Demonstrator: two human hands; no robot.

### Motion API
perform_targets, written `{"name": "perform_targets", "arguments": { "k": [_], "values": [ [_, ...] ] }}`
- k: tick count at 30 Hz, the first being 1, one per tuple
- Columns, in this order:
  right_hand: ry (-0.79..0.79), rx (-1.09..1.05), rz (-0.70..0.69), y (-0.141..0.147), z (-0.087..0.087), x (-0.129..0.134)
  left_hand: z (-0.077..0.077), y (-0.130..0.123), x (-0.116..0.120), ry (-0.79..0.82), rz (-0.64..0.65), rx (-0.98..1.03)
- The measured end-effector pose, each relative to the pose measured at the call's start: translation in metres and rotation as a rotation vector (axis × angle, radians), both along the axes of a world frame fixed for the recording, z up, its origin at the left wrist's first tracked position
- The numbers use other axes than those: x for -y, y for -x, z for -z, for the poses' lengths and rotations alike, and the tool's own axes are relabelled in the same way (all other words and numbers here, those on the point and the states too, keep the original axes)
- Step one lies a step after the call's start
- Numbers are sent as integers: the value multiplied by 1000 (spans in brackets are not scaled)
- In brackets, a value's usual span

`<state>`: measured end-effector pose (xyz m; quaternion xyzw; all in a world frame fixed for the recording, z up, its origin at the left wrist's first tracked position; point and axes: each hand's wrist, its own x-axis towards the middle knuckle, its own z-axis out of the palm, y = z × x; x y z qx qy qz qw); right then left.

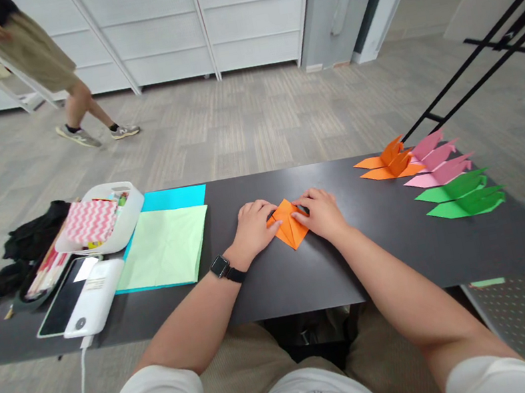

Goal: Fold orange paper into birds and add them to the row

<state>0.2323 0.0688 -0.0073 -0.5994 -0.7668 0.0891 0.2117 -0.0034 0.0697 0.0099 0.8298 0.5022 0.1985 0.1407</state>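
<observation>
Left hand (255,226) and right hand (320,213) each pinch one side edge of an orange folded paper (291,230), thumbs on top. Paper lies diamond-shaped at the middle of the dark table (289,290). To the right, toward the far edge: orange paper cranes (381,172), then pink cranes (441,174), green cranes (467,206) nearest. Left: pale green sheet (164,247) over blue paper (181,197); beyond it, white basket (129,223).

Head-worn view, forward and down
</observation>
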Motion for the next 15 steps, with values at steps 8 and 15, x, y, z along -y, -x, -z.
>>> {"name": "perform_targets", "arguments": {
  "k": [8,15],
  "values": [
    [-27,-57,-65,1,0,-2,2,1,-1,-4,-1,32],
    [-32,-63,-184,4,-4,0,-1,1,-5,-7,33,13]
  ]
}}
